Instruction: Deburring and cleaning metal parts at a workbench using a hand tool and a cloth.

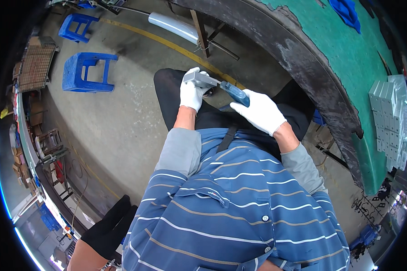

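Observation:
My left hand (191, 97), in a white glove, grips a small grey metal block-shaped piece (201, 80) above my lap. My right hand (260, 113), also gloved in white, is wrapped round the blue handle of a hand tool (234, 93). A thin, light-coloured shaft runs from that handle toward the right end of the metal piece. Whether its tip touches the metal I cannot tell, and the exact kind of tool does not show. Both hands are close together over my dark trousers (167, 83).
A green-topped bench (321, 54) with a worn dark edge curves along my right. On it are stacked silver metal parts (386, 122) and a blue cloth (346, 13). Blue stools (72, 72) stand at the left. A roll of film (174, 27) lies ahead. Someone's leg (106, 230) shows at lower left.

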Demonstrator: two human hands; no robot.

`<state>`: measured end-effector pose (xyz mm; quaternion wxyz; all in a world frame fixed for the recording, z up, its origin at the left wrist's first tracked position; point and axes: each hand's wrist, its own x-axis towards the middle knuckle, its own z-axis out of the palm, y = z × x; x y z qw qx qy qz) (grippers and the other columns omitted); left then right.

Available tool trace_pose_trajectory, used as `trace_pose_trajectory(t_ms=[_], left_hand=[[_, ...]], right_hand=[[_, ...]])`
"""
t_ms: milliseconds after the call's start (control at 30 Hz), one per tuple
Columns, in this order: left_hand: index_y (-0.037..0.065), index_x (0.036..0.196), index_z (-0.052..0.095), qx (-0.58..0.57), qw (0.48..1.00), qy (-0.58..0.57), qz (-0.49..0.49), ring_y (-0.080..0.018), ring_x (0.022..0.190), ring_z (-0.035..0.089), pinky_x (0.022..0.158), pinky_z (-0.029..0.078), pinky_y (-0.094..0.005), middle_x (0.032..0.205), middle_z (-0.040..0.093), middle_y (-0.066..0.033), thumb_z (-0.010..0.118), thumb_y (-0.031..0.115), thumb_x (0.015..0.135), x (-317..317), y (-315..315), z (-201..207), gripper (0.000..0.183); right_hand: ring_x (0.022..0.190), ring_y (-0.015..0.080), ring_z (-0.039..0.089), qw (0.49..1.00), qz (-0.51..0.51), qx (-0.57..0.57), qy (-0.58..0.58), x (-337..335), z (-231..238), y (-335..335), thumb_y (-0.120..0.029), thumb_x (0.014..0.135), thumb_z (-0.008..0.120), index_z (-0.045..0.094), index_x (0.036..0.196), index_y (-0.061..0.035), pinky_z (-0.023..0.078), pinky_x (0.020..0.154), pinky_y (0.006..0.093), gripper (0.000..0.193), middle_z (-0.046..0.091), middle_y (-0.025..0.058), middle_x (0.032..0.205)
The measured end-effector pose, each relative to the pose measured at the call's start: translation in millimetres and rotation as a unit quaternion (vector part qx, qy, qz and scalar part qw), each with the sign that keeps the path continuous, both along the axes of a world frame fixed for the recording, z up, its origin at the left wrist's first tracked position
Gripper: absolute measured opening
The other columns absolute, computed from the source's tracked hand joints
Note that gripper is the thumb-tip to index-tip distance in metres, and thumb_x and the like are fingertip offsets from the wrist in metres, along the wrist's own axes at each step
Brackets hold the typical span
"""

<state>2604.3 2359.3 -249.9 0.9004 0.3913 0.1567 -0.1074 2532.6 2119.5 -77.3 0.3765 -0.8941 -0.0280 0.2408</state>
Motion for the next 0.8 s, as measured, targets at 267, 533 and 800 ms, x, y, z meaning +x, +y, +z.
trace_pose_trajectory(t_ms=[267, 533, 800], left_hand=[[0.005, 0.124, 0.061, 0.095, 0.993, 0.071, -0.010, -0.0290, 0.095, 0.065, 0.086, 0.054, -0.0471, 0.100, 0.062, -0.0142, 0.056, 0.043, 0.108, 3.9, 1.0, -9.9, 0.042], [0.000, 0.118, 0.062, 0.125, 0.987, 0.101, -0.023, -0.0240, 0.074, 0.061, 0.077, 0.054, -0.0420, 0.081, 0.058, -0.0096, 0.053, 0.046, 0.108, 5.0, -12.7, 16.3, 0.048], [-0.001, 0.112, 0.064, 0.154, 0.983, 0.099, 0.005, -0.0217, 0.065, 0.058, 0.071, 0.054, -0.0399, 0.071, 0.054, -0.0067, 0.051, 0.044, 0.109, 9.2, -13.5, 14.0, 0.047]], right_hand=[[0.078, 0.0315, 0.069, 0.998, 0.001, 0.014, -0.055, -1.0, -7.0, 3.9, -0.051, 0.100, 0.060, 0.068, 0.099, -0.0011, 0.053, 0.075, 0.0387, 0.050, 0.072, 0.0139, 0.094], [0.090, 0.0329, 0.070, 0.999, 0.033, -0.026, 0.016, -1.0, -0.1, -1.3, -0.048, 0.099, 0.065, 0.071, 0.110, -0.0024, 0.055, 0.084, 0.0398, 0.048, 0.074, 0.0134, 0.106], [0.088, 0.0328, 0.070, 0.998, 0.045, -0.042, 0.022, -9.4, -9.2, -4.3, -0.047, 0.100, 0.064, 0.071, 0.110, -0.0031, 0.055, 0.084, 0.0392, 0.046, 0.074, 0.0128, 0.104]])
